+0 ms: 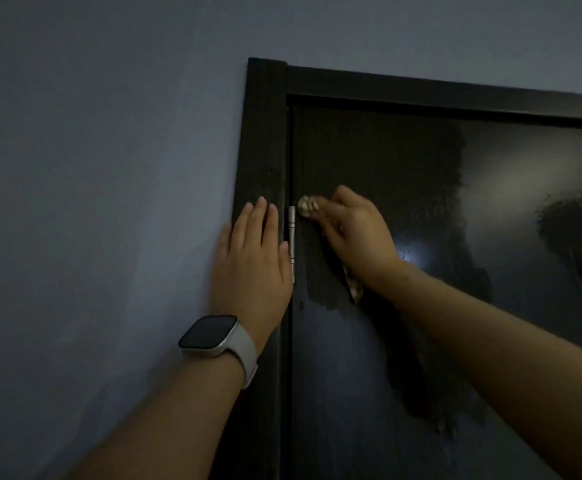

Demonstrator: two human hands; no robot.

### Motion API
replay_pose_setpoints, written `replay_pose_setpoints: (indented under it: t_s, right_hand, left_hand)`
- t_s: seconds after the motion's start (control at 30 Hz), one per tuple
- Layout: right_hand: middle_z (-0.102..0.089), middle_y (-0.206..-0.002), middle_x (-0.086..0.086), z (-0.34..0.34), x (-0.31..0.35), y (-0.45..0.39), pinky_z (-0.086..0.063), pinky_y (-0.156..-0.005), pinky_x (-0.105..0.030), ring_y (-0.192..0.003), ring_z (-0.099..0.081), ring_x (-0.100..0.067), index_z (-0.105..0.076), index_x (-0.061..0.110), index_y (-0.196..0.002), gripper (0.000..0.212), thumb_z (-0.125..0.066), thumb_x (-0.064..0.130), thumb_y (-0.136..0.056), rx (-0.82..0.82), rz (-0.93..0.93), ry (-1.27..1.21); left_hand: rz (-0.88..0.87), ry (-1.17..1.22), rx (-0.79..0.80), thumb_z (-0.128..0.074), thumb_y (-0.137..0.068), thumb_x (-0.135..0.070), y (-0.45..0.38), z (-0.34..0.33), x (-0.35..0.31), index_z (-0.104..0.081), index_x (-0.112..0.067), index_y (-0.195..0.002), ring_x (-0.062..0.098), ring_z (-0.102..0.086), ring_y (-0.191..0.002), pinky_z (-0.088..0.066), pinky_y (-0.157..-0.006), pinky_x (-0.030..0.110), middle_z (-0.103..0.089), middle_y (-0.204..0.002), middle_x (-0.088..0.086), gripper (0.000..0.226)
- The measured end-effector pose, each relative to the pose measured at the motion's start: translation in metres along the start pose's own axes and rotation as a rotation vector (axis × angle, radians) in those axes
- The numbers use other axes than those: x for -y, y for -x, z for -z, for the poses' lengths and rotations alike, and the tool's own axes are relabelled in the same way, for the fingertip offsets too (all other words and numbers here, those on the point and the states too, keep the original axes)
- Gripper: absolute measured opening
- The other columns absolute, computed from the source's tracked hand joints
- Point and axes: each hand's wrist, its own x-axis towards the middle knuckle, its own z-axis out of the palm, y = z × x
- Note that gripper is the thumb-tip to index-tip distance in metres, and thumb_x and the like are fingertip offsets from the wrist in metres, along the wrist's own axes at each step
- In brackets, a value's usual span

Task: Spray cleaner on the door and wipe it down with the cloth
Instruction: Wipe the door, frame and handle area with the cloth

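Observation:
The dark brown door [404, 161] fills the right half of the head view, with a matte wiped patch at its upper left and a glossy, hazy area to the right. My right hand [355, 233] grips a light beige cloth [307, 205] and presses it against the door close to the hinge edge; a tail of the cloth hangs below my wrist. My left hand [253, 258] lies flat with straight fingers on the dark door frame [265, 133], just left of the hinge. No spray bottle is in view.
A silver hinge [292, 237] runs vertically between my two hands. A pale grey wall [102, 168] lies left of and above the frame. A light-coloured smartwatch [213, 336] sits on my left wrist. The scene is dim.

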Motion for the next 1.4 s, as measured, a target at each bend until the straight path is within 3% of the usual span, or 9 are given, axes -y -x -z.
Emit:
replay_pose_setpoints:
  t_s: [0.27, 0.4, 0.53, 0.63, 0.73, 0.93, 1.23, 1.3, 1.4]
  right_hand:
    - [-0.046, -0.082, 0.001, -0.005, 0.027, 0.025, -0.042, -0.060, -0.029, -0.067, -0.044, -0.010, -0.067, 0.012, -0.114, 0.028, -0.047, 0.024, -0.099, -0.061, -0.040, -0.040]
    - [-0.049, -0.085, -0.001, 0.005, 0.048, 0.087, -0.043, -0.063, -0.034, -0.071, -0.047, -0.013, -0.064, 0.013, -0.118, 0.026, -0.049, 0.023, -0.100, 0.051, -0.007, -0.067]
    - [-0.051, -0.087, -0.001, 0.019, 0.067, 0.156, -0.033, -0.064, -0.027, -0.073, -0.047, -0.015, -0.063, 0.010, -0.122, 0.033, -0.043, 0.026, -0.101, 0.155, 0.106, -0.075]
    - [-0.058, -0.092, -0.003, 0.030, 0.070, 0.187, -0.040, -0.064, -0.030, -0.076, -0.054, -0.018, -0.062, 0.011, -0.126, 0.035, -0.046, 0.025, -0.099, 0.260, 0.214, -0.068]
    - [-0.055, -0.086, -0.004, 0.029, 0.055, 0.159, -0.033, -0.065, -0.031, -0.074, -0.049, -0.019, -0.066, 0.014, -0.121, 0.035, -0.042, 0.028, -0.099, 0.218, 0.232, -0.044]
    - [-0.053, -0.084, -0.007, 0.012, 0.033, 0.069, -0.045, -0.061, -0.043, -0.068, -0.050, -0.020, -0.067, 0.009, -0.115, 0.028, -0.049, 0.023, -0.098, 0.045, -0.048, 0.000]
    - [-0.061, -0.103, -0.005, 0.044, 0.065, 0.220, -0.042, -0.069, -0.032, -0.086, -0.056, -0.021, -0.058, 0.012, -0.130, 0.036, -0.053, 0.022, -0.095, 0.357, 0.369, -0.033]
    - [-0.062, -0.097, -0.008, 0.043, 0.046, 0.200, -0.040, -0.066, -0.034, -0.081, -0.056, -0.024, -0.061, 0.013, -0.125, 0.032, -0.049, 0.023, -0.097, 0.343, 0.378, -0.015]
    - [-0.057, -0.083, -0.013, 0.040, 0.010, 0.143, -0.038, -0.060, -0.038, -0.069, -0.054, -0.031, -0.067, 0.011, -0.111, 0.027, -0.047, 0.023, -0.099, 0.162, 0.195, 0.031]
  left_hand:
    - [-0.007, 0.022, -0.013, -0.021, -0.096, -0.033, 0.011, 0.003, 0.000, -0.034, -0.008, -0.147, 0.027, -0.028, -0.143, -0.022, -0.118, 0.045, -0.032, -0.155, 0.013, 0.058]
    - [-0.019, -0.021, -0.016, -0.026, -0.097, -0.030, 0.036, 0.008, -0.003, -0.031, -0.007, -0.148, 0.027, -0.031, -0.142, -0.020, -0.117, 0.045, -0.036, -0.153, 0.013, 0.057]
    - [-0.018, -0.029, 0.047, -0.026, -0.098, -0.031, 0.070, 0.012, -0.007, -0.033, -0.008, -0.148, 0.027, -0.028, -0.143, -0.019, -0.118, 0.045, -0.032, -0.155, 0.012, 0.055]
    - [-0.013, -0.026, 0.082, -0.026, -0.098, -0.031, 0.097, 0.015, -0.011, -0.031, -0.007, -0.148, 0.026, -0.024, -0.145, -0.021, -0.118, 0.045, -0.028, -0.156, 0.013, 0.056]
    - [-0.011, -0.026, 0.094, -0.026, -0.099, -0.032, 0.105, 0.015, -0.011, -0.028, -0.008, -0.150, 0.025, -0.021, -0.146, -0.019, -0.119, 0.045, -0.025, -0.158, 0.012, 0.056]
    - [-0.011, -0.012, 0.097, -0.027, -0.099, -0.030, 0.105, 0.014, -0.010, -0.027, -0.009, -0.150, 0.025, -0.020, -0.147, -0.020, -0.119, 0.046, -0.024, -0.158, 0.011, 0.055]
    - [-0.013, -0.029, 0.122, -0.025, -0.100, -0.032, 0.105, 0.018, -0.011, -0.025, -0.010, -0.150, 0.025, -0.017, -0.147, -0.015, -0.120, 0.044, -0.022, -0.159, 0.010, 0.055]
    - [-0.017, -0.037, 0.116, -0.026, -0.100, -0.032, 0.105, 0.017, -0.010, -0.025, -0.010, -0.150, 0.025, -0.018, -0.147, -0.015, -0.120, 0.045, -0.022, -0.159, 0.011, 0.055]
    - [-0.021, -0.036, 0.110, -0.025, -0.100, -0.032, 0.105, 0.017, -0.009, -0.024, -0.010, -0.151, 0.024, -0.017, -0.147, -0.015, -0.120, 0.045, -0.021, -0.159, 0.010, 0.055]
